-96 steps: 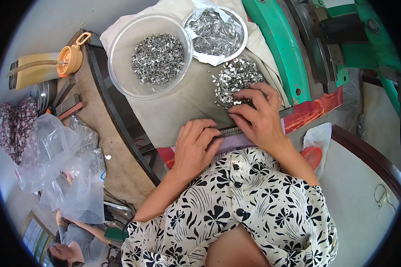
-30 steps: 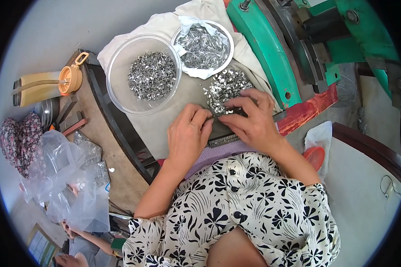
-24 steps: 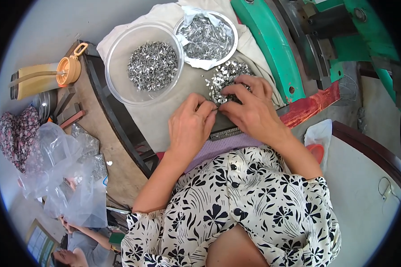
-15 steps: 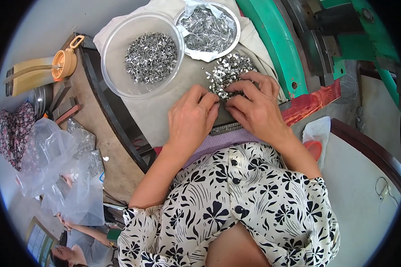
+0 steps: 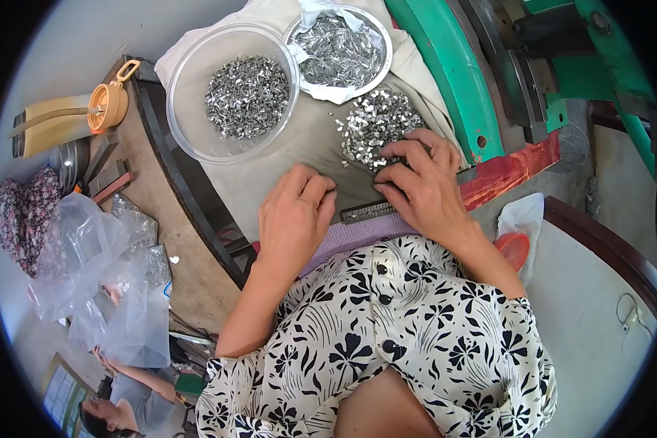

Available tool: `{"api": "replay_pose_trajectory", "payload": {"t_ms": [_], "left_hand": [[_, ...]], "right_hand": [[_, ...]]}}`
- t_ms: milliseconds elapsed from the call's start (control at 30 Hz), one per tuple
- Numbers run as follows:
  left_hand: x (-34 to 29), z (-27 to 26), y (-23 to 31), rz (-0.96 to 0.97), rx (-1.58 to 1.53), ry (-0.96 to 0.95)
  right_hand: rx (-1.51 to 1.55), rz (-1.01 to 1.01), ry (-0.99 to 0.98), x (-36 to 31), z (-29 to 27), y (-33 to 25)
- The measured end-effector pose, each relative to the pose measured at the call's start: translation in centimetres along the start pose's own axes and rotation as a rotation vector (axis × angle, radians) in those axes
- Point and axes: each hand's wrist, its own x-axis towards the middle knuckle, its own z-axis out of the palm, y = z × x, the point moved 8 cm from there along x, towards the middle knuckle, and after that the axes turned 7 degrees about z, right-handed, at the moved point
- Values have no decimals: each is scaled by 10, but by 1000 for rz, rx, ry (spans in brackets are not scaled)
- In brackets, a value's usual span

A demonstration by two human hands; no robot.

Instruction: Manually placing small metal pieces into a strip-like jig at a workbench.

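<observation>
On a grey-beige cloth (image 5: 270, 186) in front of me lies a loose pile of small shiny metal pieces (image 5: 376, 120). My right hand (image 5: 429, 186) is at the pile's near right edge, fingers bent, thumb and forefinger tips close together; whether a piece is between them is too small to tell. A narrow dark strip with a row of small metal parts (image 5: 370, 212) lies at the near edge, just by my right thumb. My left hand (image 5: 297, 215) rests on the cloth left of the strip, fingers curled and thumb pressed in; what it holds, if anything, is hidden.
Behind stand a clear round tub (image 5: 179, 109) of small metal parts and a metal bowl (image 5: 385, 55) of thin metal pieces. A green machine (image 5: 445, 80) borders the right. Plastic bags (image 5: 102, 285) and an orange-lidded bottle (image 5: 58, 124) are at left. Another person (image 5: 142, 401) sits lower left.
My left hand has drawn away to the left and nearer me, uncovering more of the strip. My right hand has moved slightly down from the pile.
</observation>
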Motion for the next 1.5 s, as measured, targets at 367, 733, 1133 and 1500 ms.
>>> {"api": "replay_pose_trajectory", "payload": {"t_ms": [367,733,1133,1500], "left_hand": [[5,5,-3,-26,-38,3],[-2,-1,1,-28,-15,48],[-21,14,31,207,-123,3],[-23,20,28,165,-95,27]], "right_hand": [[5,-132,75,-30,-5,-13],[-48,-49,147,-12,-13,4],[-42,39,93,-2,-11,9],[48,-53,77,-30,-12,0]]}}
